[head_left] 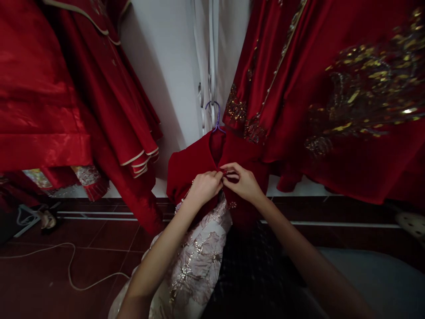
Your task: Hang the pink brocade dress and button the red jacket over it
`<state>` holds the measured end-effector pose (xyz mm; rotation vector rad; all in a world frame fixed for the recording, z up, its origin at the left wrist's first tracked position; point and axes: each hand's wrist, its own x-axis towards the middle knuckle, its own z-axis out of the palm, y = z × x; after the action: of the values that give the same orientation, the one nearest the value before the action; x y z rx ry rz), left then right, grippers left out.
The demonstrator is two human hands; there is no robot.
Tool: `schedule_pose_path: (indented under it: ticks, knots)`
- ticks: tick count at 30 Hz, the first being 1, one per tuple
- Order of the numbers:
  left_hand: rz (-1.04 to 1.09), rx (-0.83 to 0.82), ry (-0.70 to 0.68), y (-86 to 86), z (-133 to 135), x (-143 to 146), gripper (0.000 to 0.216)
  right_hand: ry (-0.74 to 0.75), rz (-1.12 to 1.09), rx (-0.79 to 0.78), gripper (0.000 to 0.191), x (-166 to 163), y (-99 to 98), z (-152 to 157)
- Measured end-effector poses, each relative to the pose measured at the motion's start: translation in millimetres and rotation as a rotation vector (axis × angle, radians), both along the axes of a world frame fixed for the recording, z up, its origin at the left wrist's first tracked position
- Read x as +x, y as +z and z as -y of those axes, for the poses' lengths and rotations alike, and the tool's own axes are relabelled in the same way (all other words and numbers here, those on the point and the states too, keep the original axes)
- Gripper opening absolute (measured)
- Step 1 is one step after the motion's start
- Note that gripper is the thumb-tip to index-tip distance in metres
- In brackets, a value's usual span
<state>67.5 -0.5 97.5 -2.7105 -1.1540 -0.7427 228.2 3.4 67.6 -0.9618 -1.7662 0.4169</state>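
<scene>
A red jacket (191, 164) hangs in front of me on a purple hanger (218, 123), its neck parted in a V. At the front edge, just under the V, my left hand (208, 186) has its fingers closed on the cloth. From the other side my right hand (243, 180) pinches the same spot with thumb and fingertips. Whatever small fastening lies between the fingertips is too small and covered to make out. Below the hands a pale floral garment (199, 252) with shiny raised flowers shows beneath the jacket.
Red garments (109, 88) with cream piping hang at the left. At the right hang a red pleated garment (268, 66) and one with gold sequins (358, 88). A white cord (71, 266) lies across the tiled floor (99, 235). White rack rails (99, 215) run low behind.
</scene>
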Motion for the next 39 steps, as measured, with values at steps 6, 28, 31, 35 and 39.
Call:
schedule_pose_path:
  ticks: [6,28,31,35,39]
  knots:
    - [0.563,-0.328,-0.198,-23.8,-4,8,0.018,-0.097,0.003,-0.039,0.052,4,-12.6,3]
    - [1.163,-0.354,0.251,-62.1,-7,-48,0.016,-0.282,0.507,-0.07,0.011,52,46.8,73]
    - [0.98,-0.37,0.295,-69.2,-8,-63,0.02,-0.281,0.457,-0.052,0.012,58,41.6,72]
    - [0.935,-0.42,0.175,-68.6,-4,-60,0.026,-0.08,0.312,-0.205,0.018,53,35.9,72]
    - [0.897,-0.442,0.054,-63.8,0,-53,0.03,0.215,0.079,-0.449,0.033,42,38.1,79]
